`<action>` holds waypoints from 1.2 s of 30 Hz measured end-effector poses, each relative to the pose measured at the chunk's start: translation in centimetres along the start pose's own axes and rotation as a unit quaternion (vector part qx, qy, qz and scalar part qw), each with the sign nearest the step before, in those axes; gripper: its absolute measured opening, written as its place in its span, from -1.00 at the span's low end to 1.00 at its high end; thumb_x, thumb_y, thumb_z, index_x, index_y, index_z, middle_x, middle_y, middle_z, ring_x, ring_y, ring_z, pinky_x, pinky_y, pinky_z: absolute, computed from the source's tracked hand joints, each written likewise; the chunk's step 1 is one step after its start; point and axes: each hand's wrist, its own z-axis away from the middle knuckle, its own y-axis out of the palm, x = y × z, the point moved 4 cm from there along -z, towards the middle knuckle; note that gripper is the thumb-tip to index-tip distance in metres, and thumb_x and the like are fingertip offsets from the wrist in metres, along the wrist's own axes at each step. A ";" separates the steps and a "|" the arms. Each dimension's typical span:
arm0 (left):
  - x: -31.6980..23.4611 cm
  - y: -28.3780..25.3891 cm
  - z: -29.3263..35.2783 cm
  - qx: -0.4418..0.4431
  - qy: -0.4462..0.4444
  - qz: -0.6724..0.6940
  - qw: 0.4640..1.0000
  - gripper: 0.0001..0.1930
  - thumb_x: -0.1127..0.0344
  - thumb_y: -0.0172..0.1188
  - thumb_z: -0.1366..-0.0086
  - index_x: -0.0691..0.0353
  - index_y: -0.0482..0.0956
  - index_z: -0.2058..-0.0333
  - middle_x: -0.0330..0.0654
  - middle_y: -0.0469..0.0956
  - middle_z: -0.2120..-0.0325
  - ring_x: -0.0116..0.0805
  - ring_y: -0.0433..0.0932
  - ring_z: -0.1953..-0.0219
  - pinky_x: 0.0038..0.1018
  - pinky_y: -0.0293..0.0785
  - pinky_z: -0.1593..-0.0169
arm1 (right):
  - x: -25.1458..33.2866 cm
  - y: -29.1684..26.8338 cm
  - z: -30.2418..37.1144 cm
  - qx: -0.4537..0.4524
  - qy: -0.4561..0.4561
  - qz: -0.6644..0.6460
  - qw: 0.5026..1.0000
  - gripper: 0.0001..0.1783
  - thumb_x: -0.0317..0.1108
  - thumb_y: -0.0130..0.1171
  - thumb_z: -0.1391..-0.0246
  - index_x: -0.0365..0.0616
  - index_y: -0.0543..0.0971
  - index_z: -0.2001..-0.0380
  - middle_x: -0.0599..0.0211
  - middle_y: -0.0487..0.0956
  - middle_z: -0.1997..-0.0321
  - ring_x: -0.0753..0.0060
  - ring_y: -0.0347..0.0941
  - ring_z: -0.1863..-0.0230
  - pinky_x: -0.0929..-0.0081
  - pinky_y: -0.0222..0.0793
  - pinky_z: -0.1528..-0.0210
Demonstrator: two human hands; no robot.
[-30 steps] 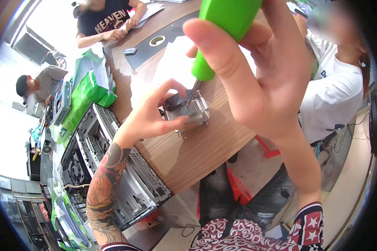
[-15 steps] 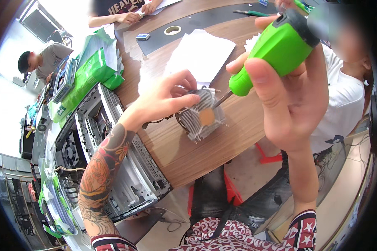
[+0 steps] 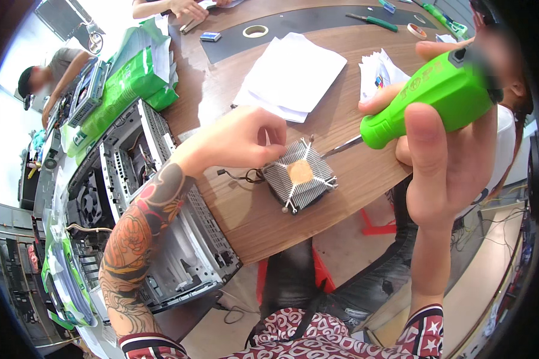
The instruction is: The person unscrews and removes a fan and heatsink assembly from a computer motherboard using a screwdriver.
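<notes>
A CPU cooler, with silver fins, a copper-coloured square in its centre and screw posts at its corners, lies on the wooden table. The fingers of my left hand are curled, thumb and fingertips at the cooler's upper left corner. Raised at the right, my right hand grips a bright green screwdriver by its thick handle. Its thin metal shaft slants down to the left, the tip close to the cooler's right side; whether it touches is unclear. A short dark cable comes off the cooler's left side.
An opened computer case stands left of the table, beside green packaging. Beyond the cooler lie white paper sheets, a tape roll and a green-handled tool. Another person sits close at the right.
The cooler has settled flatter on the table, a little nearer to me. The screwdriver and right hand have moved right and slightly down. My left hand has shifted to the cooler's corner.
</notes>
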 end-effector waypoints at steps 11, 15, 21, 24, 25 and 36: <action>-0.1 0.2 0.0 -0.004 0.013 0.000 1.000 -0.84 0.35 0.24 -0.12 0.31 0.61 0.35 -0.25 0.59 0.54 -0.48 0.55 0.47 -0.51 0.45 0.36 | -1.0 1.8 0.9 -0.009 0.054 -0.011 0.998 -0.50 -0.49 0.20 -0.20 -0.36 0.28 -0.14 0.14 0.48 -0.01 0.34 0.60 0.25 0.47 0.54 0.25; -0.9 0.0 0.1 -0.008 0.017 -0.017 1.000 -0.87 0.36 0.20 -0.09 0.29 0.60 0.41 -0.13 0.62 0.53 -0.29 0.61 0.45 -0.39 0.51 0.31 | -1.8 2.7 1.5 0.024 0.029 0.049 0.998 -0.45 -0.58 0.27 -0.11 -0.36 0.30 -0.14 0.14 0.49 -0.03 0.43 0.58 0.25 0.53 0.54 0.24; -0.5 0.1 0.1 0.000 0.004 -0.007 1.000 -0.86 0.37 0.20 -0.09 0.30 0.60 0.39 -0.11 0.63 0.51 -0.26 0.61 0.42 -0.37 0.52 0.29 | -0.5 2.0 0.4 -0.022 0.077 -0.054 0.995 -0.46 -0.39 0.21 -0.23 -0.38 0.26 -0.17 0.08 0.43 -0.10 0.29 0.61 0.21 0.47 0.54 0.24; -0.4 0.1 0.0 -0.013 0.022 -0.018 1.000 -0.87 0.39 0.20 -0.09 0.30 0.60 0.37 -0.09 0.63 0.49 -0.24 0.63 0.40 -0.36 0.52 0.28 | 0.2 2.2 0.7 0.025 0.080 -0.040 0.996 -0.41 -0.34 0.16 -0.27 -0.41 0.19 -0.21 0.03 0.37 -0.17 0.23 0.61 0.21 0.42 0.54 0.23; -0.4 0.0 0.1 -0.018 0.037 -0.024 0.999 -0.87 0.40 0.19 -0.10 0.31 0.61 0.37 -0.07 0.64 0.49 -0.22 0.63 0.39 -0.35 0.53 0.27 | 0.3 2.3 1.0 0.032 0.095 -0.048 0.994 -0.40 -0.30 0.17 -0.26 -0.41 0.20 -0.20 0.01 0.43 -0.10 0.25 0.61 0.22 0.43 0.53 0.23; -2.2 -0.2 0.5 -0.012 0.092 -0.038 0.995 -0.53 0.25 0.31 -0.15 0.20 0.49 -0.04 -0.07 0.55 0.13 -0.26 0.58 0.10 -0.32 0.50 0.11 | 2.2 -0.1 5.4 -0.059 0.124 0.004 0.991 -0.24 0.08 0.09 -0.28 -0.36 0.15 -0.20 -0.01 0.63 0.30 0.34 0.51 0.31 0.52 0.42 0.24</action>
